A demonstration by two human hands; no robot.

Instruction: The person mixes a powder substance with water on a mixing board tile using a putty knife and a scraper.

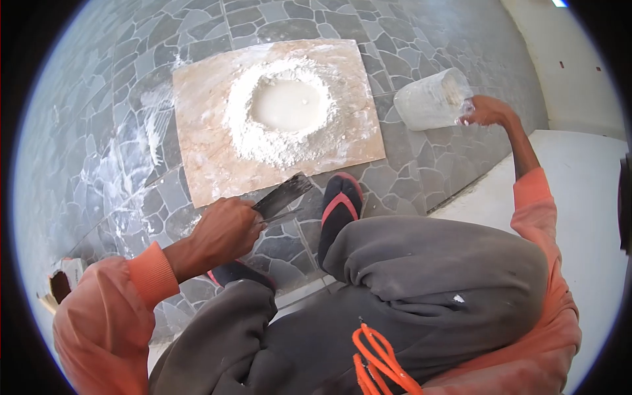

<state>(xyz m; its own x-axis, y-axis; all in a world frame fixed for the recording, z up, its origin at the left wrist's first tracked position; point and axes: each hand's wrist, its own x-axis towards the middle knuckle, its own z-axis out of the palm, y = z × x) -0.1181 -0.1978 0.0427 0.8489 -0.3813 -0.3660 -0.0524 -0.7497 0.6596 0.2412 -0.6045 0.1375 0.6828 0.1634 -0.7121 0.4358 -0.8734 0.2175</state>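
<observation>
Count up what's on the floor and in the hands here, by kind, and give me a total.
1 slab
1 powder ring
1 trowel, in the left hand
1 tub, in the right hand
2 sandals
Total: 6

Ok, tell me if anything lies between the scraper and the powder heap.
Nothing visible does. The left hand holds the scraper at the near edge of the board; only bare board lies between its blade and the powder heap. The sandal sits off to the side.
</observation>
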